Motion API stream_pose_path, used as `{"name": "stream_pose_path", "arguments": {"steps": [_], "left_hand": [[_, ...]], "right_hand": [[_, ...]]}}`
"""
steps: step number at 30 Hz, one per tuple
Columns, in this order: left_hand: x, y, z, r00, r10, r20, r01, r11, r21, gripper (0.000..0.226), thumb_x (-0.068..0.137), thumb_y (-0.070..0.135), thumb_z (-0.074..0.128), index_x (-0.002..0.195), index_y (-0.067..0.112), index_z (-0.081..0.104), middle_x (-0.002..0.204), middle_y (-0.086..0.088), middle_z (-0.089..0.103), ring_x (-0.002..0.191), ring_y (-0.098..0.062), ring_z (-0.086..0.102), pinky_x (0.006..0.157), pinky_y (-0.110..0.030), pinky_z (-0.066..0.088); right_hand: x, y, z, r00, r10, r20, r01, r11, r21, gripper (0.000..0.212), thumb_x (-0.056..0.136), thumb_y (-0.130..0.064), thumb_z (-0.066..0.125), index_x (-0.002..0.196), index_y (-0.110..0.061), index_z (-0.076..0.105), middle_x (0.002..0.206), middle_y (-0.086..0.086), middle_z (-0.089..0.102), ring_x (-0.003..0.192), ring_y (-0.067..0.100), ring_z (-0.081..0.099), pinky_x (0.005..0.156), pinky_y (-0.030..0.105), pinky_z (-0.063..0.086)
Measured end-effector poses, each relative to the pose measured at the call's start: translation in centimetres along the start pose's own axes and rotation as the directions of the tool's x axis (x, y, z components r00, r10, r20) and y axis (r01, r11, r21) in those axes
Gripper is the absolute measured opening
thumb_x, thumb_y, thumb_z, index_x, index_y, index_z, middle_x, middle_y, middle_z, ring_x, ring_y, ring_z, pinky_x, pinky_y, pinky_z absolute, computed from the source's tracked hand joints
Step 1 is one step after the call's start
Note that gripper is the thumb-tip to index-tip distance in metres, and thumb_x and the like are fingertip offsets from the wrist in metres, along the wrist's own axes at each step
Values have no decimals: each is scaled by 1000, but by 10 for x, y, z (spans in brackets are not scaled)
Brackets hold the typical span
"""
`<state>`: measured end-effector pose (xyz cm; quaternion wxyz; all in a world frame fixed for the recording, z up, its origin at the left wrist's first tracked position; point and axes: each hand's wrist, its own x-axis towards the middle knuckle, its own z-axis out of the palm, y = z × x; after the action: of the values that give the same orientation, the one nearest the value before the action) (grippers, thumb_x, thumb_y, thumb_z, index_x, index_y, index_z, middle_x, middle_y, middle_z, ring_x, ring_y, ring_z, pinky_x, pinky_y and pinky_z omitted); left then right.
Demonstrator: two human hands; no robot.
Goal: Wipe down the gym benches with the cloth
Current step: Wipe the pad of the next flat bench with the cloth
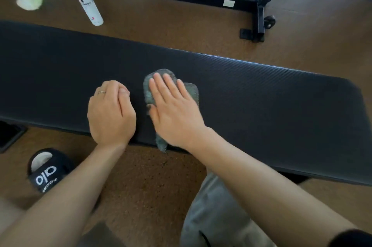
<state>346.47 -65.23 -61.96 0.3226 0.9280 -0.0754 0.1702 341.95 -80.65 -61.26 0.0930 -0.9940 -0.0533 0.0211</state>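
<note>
Both hands are laid on the black, finely ribbed bench (261,94) pad. The right hand (173,110) is spread flat, fingers straight, pressing a crumpled grey-green woven cloth (149,89) whose corner hangs over the near edge. The left hand (110,112), ringed, is curled into a loose fist, nothing held. A white cylindrical bottle (89,5) is seen on the speckled brown floor (145,186) beyond.

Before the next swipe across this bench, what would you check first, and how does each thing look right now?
1. Cloth flat under the right hand: ok.
2. Right hand's fingers straight, pressing: ok.
3. Left hand off the cloth, resting curled on the bench pad: ok.
4. Pad to the right free of objects: ok.
5. Cloth corner hanging over the near edge: not ok.
6. Cloth damp enough: cannot tell.
</note>
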Motion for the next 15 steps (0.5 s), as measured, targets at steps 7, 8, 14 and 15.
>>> {"name": "stream_pose_path", "arguments": {"steps": [7,8,14,15], "left_hand": [[0,-1,0,1000,-23,-1,23,1000,-21,25,100,15,39,87,12,59,87,-1,62,79,-19,55,77,-45,46],[0,-2,1,1000,-20,-1,20,1000,-17,25,100,15,39,86,12,59,86,-1,61,78,-19,55,77,-44,46],[-1,1,2,999,-37,-19,37,999,3,24,98,15,38,86,12,58,86,-2,63,78,-19,53,74,-39,42],[-1,0,2,999,-35,-19,35,999,2,24,98,15,37,86,12,58,87,-2,63,78,-20,53,74,-39,42]], "right_hand": [[19,97,-21,987,161,-24,-161,987,-22,60,106,-37,17,163,-17,18,171,1,14,158,17,8,127,36,3],[12,113,-24,962,272,-29,-273,962,-6,60,107,-37,16,163,-17,15,171,0,11,158,16,4,127,36,2],[8,96,-23,871,491,19,-490,871,-32,64,107,-38,14,163,-11,-3,171,6,-7,157,21,-10,128,43,-4],[28,77,-21,913,408,32,-406,913,-42,65,108,-38,16,163,-9,-2,171,8,-6,158,24,-8,127,45,-3]]}}
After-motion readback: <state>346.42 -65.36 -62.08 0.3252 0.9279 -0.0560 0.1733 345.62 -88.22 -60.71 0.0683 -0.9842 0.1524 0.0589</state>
